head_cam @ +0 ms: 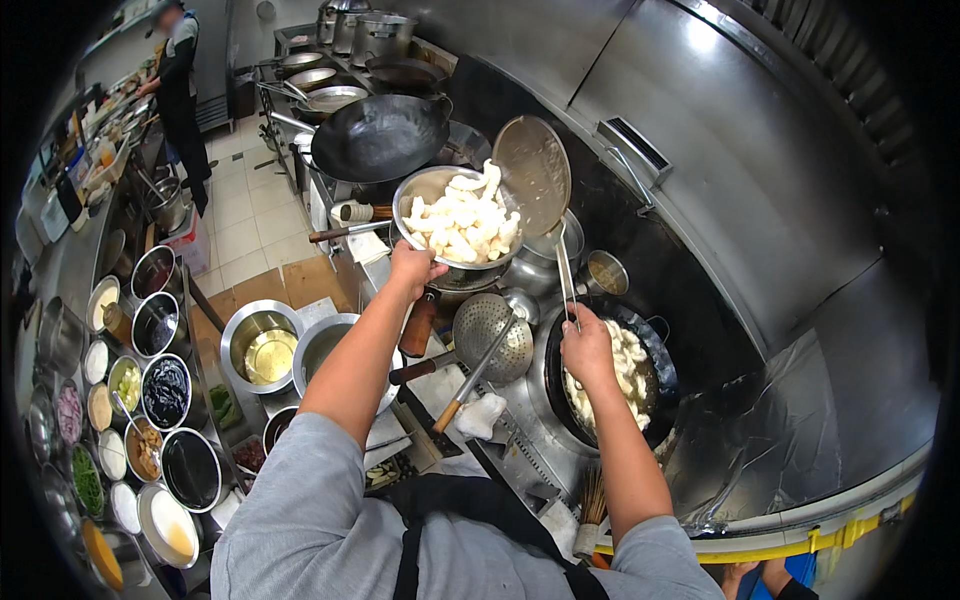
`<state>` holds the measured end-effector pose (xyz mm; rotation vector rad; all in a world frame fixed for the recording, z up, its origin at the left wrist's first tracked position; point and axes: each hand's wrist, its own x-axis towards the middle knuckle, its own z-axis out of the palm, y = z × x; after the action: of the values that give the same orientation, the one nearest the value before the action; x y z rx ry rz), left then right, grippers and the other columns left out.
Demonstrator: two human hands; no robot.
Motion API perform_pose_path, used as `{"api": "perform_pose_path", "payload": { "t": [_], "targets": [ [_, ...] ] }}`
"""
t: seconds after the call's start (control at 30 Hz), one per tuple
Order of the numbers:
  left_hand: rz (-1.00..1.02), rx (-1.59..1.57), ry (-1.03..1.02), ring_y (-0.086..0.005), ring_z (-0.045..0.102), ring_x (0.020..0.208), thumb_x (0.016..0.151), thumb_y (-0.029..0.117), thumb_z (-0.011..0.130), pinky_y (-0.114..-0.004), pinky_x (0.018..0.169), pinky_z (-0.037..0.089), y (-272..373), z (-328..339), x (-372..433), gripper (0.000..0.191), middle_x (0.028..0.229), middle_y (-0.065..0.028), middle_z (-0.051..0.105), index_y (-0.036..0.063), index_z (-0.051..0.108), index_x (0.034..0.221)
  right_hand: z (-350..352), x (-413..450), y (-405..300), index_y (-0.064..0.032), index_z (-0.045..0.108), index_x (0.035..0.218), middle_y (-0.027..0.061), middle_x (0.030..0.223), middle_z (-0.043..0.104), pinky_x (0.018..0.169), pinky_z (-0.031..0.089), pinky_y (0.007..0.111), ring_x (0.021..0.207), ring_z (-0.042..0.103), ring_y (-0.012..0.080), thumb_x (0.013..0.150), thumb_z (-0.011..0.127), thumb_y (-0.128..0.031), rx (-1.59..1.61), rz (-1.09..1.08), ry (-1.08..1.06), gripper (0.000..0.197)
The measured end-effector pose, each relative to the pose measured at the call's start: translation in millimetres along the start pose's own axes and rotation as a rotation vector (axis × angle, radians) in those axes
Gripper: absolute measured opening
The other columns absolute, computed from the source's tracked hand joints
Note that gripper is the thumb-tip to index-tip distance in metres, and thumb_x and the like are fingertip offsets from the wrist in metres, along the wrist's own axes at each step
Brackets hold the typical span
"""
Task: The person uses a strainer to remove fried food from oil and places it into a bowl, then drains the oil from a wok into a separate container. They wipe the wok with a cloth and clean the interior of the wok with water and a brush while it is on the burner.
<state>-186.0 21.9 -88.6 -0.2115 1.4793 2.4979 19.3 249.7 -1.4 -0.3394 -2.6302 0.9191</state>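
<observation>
My left hand [415, 271] grips the near rim of a steel bowl [405, 196] heaped with pale, battered-looking pieces [463, 217]. In my right hand [587, 341] is the metal handle of a round mesh strainer [532, 176], tilted up against the bowl's right side. Below my right forearm, a black wok [664, 375] holds similar pale pieces [630, 367] in bubbling oil. A perforated steel skimmer [487, 334] and a wooden-handled utensil lie between my arms.
An empty black wok [382, 139] sits beyond the bowl. Steel pots of liquid [262, 345] and many ingredient containers [166, 390] stand at left. A bamboo brush [591, 510] is near my right elbow. A person [180, 97] works at the far-left counter; another person's hands show at bottom right.
</observation>
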Motion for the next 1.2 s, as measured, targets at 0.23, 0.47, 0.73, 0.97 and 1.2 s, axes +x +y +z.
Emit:
{"api": "perform_pose_path", "payload": {
  "t": [0.23, 0.47, 0.73, 0.97, 1.2],
  "targets": [
    [-0.060, -0.036, 0.018, -0.0225, 0.062, 0.080, 0.087, -0.005, 0.048, -0.030, 0.063, 0.059, -5, -5, 0, 0.028, 0.104, -0.0155, 0.056, -0.0006, 0.040, 0.114, 10, -9, -36, 0.0023, 0.056, 0.112, 0.0262, 0.099, 0.062, 0.084, 0.046, 0.041, 0.095, 0.058, 0.0427, 0.084, 0.052, -0.006, -0.128, -0.081, -0.007, 0.030],
    [0.242, 0.659, 0.039, -0.0334, 0.061, 0.093, 0.080, 0.000, 0.058, -0.038, 0.075, 0.054, 4, 8, -27, 0.042, 0.103, -0.0220, 0.059, -0.0122, 0.043, 0.117, 8, -4, -12, 0.0001, 0.052, 0.119, 0.0062, 0.065, 0.055, 0.039, 0.038, 0.028, 0.042, 0.047, 0.0115, 0.090, 0.053, -0.009, 0.457, 0.323, -0.010, 0.031],
    [0.623, 1.159, -0.403, -0.0396, 0.058, 0.087, 0.076, 0.009, 0.062, -0.044, 0.080, 0.047, -97, 74, -150, 0.023, 0.090, -0.0211, 0.060, 0.0016, 0.064, 0.098, -75, -77, 62, -0.0003, 0.042, 0.128, 0.0002, 0.054, 0.041, 0.026, 0.021, 0.023, 0.032, 0.032, 0.0072, 0.092, 0.050, -0.012, 0.968, 0.660, -0.016, 0.039],
    [0.228, 1.773, -0.821, -0.0344, 0.063, 0.093, 0.079, 0.008, 0.053, -0.046, 0.083, 0.049, -227, 132, -65, 0.018, 0.095, -0.0208, 0.066, 0.0008, 0.068, 0.086, -143, -166, 143, -0.0039, 0.046, 0.127, 0.0008, 0.055, 0.049, 0.029, 0.021, 0.025, 0.032, 0.036, 0.0084, 0.092, 0.051, -0.013, 0.708, 0.908, 0.245, 0.036],
    [0.428, 2.028, -0.323, -0.0354, 0.055, 0.110, 0.086, 0.015, 0.050, -0.040, 0.090, 0.046, -329, 104, -2, 0.031, 0.122, -0.0229, 0.053, -0.0021, 0.063, 0.109, -175, -228, 233, -0.0011, 0.049, 0.125, 0.0044, 0.057, 0.052, 0.035, 0.033, 0.027, 0.036, 0.040, 0.0108, 0.089, 0.049, -0.003, 0.190, 0.820, 0.437, 0.036]
  ]
}}
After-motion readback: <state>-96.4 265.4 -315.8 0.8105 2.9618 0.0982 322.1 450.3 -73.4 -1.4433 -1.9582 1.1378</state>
